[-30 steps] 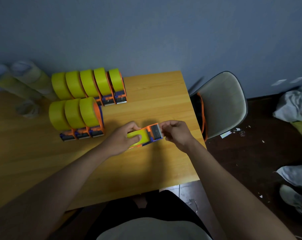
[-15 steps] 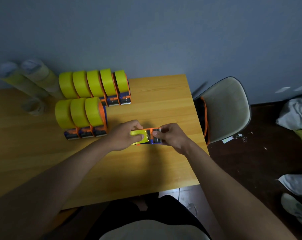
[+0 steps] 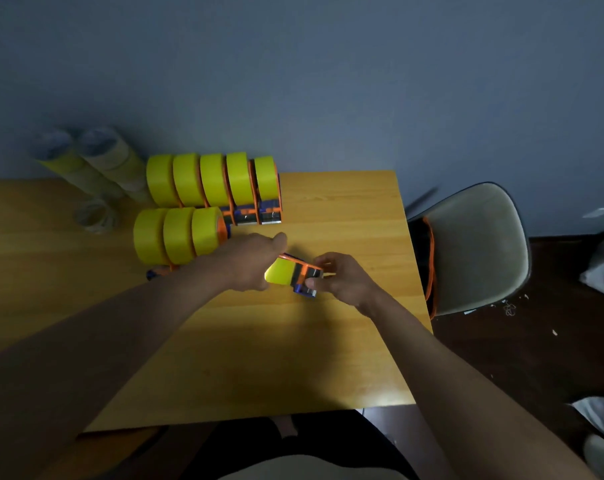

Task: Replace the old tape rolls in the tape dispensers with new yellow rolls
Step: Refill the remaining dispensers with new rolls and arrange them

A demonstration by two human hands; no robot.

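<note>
Dispenser rows (image 3: 207, 202) on table (image 3: 345, 209) rear-left — chair (image 3: 473, 247) right of table.

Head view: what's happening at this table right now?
A person seated at a wooden table holds one orange and blue tape dispenser loaded with a yellow roll. The left hand grips the roll end, and the right hand pinches the cutter end. Behind them stand two rows of dispensers already fitted with yellow rolls, five at the back and three in front. Stacks of tape rolls lie at the far left by the wall.
</note>
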